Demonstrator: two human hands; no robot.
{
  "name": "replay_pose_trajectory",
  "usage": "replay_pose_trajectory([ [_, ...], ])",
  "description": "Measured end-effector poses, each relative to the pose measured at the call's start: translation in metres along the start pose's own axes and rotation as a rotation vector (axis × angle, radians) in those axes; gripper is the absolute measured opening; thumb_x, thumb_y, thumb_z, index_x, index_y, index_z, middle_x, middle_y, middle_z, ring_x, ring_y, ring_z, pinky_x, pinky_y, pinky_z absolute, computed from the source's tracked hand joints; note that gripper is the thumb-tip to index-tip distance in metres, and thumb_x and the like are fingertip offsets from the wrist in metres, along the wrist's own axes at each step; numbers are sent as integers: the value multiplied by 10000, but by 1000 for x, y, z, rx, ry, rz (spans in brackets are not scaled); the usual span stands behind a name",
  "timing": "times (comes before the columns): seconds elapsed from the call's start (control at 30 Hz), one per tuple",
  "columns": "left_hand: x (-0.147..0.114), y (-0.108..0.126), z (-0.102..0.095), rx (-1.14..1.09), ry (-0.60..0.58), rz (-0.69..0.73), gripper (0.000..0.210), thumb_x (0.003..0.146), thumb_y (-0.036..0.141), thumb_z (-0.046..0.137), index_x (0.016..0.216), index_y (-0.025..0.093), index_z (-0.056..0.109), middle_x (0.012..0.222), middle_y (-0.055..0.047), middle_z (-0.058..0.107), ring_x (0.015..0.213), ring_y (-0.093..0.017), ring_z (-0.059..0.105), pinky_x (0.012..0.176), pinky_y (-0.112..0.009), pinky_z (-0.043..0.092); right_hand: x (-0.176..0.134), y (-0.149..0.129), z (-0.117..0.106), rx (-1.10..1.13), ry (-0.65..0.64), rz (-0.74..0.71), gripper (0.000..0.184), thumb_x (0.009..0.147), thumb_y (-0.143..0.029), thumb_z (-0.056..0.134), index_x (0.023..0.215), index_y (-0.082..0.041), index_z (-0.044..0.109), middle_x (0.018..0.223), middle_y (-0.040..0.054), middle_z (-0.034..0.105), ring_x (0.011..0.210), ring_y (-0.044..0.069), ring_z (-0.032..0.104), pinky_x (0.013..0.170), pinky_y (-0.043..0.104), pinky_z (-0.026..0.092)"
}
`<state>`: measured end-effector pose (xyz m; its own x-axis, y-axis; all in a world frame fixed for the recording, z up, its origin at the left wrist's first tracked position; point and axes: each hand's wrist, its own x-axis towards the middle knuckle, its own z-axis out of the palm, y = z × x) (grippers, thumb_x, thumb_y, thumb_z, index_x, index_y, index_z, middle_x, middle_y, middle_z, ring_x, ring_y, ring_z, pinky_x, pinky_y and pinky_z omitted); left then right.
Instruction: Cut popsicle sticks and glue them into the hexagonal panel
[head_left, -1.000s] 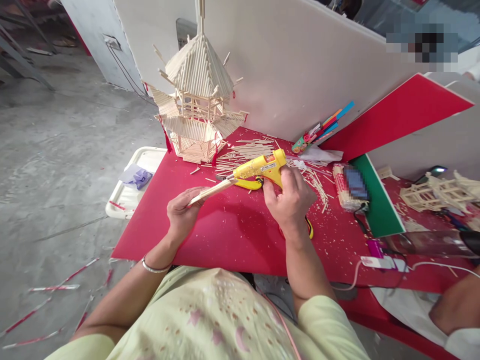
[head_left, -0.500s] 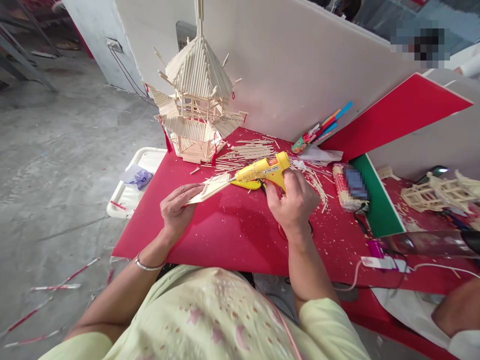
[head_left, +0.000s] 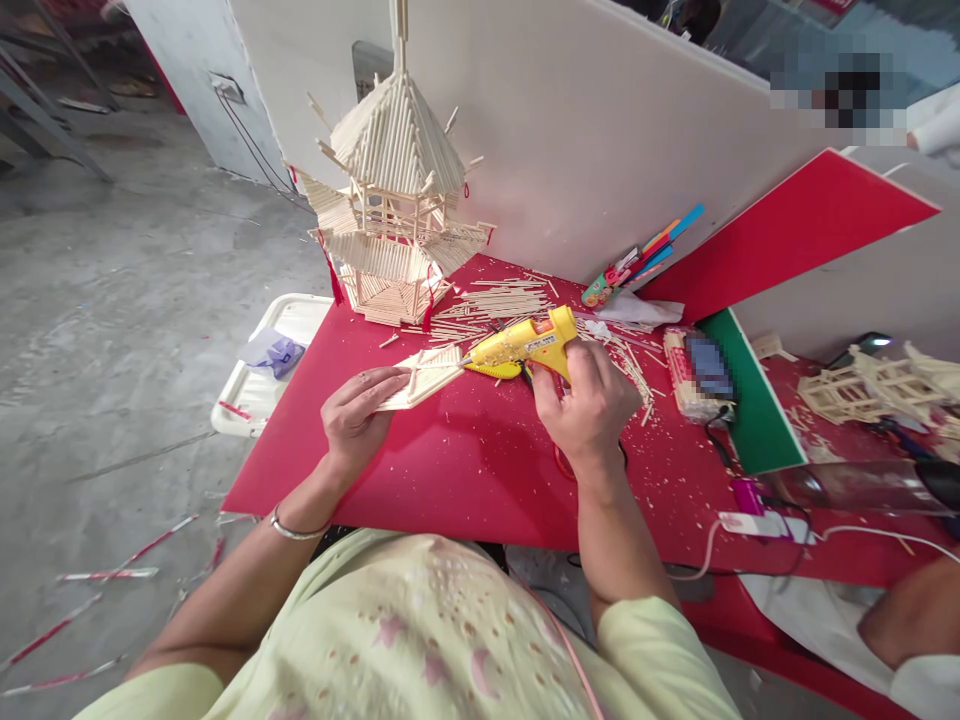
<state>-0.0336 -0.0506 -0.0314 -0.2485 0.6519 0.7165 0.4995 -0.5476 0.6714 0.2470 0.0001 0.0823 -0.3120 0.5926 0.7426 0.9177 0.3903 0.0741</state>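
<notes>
My left hand [head_left: 361, 408] pinches the left end of a small flat panel of pale wooden sticks [head_left: 431, 380], held above the red table. In my right hand [head_left: 589, 400] is a yellow hot glue gun [head_left: 517, 345], gripped by its handle. Its nozzle points left and meets the right end of the panel, though whether it touches I cannot tell. Beyond my hands stands a pagoda model made of sticks [head_left: 401, 150], with red tassels on its roof corners. Loose wooden sticks [head_left: 502, 300] lie scattered beside its base.
On the red table [head_left: 420, 490] are a cup of pens [head_left: 600, 290], a packet of sticks with a phone [head_left: 682, 385] and a power strip [head_left: 765, 525]. A green board [head_left: 757, 410] stands at right. A white lid [head_left: 240, 390] lies left. Another person's arm [head_left: 915, 620] shows lower right.
The stick panel has tilted so more of its flat face shows. The glue gun has shifted very slightly left and down at its nozzle. Both hands keep their hold.
</notes>
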Motion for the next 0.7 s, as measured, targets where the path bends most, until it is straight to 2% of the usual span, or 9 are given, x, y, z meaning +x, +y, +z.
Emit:
replay_pose_trajectory([
  [0.2,-2,-1,0,14,4,-47,177,909,281,731,1026,257,861,1079,-92,836,984,-237,798,896,-365,645,-2,2,0,42,-1,10,293,932,-315,601,1167,-173,701,932,96,717,802,234,645,658,314,425],
  [0.4,-3,-3,0,1,12,16,217,909,228,735,1087,272,852,1093,-90,833,992,-238,798,894,-368,641,-4,4,0,19,-15,14,283,929,-318,603,1155,-178,699,910,83,717,773,229,644,645,317,421],
  [0.7,-5,-6,1,3,14,12,224,910,223,733,1095,271,849,1101,-89,832,994,-236,797,895,-363,638,-5,0,1,7,12,46,313,912,-452,641,1086,-195,682,911,82,705,786,236,658,647,321,446],
])
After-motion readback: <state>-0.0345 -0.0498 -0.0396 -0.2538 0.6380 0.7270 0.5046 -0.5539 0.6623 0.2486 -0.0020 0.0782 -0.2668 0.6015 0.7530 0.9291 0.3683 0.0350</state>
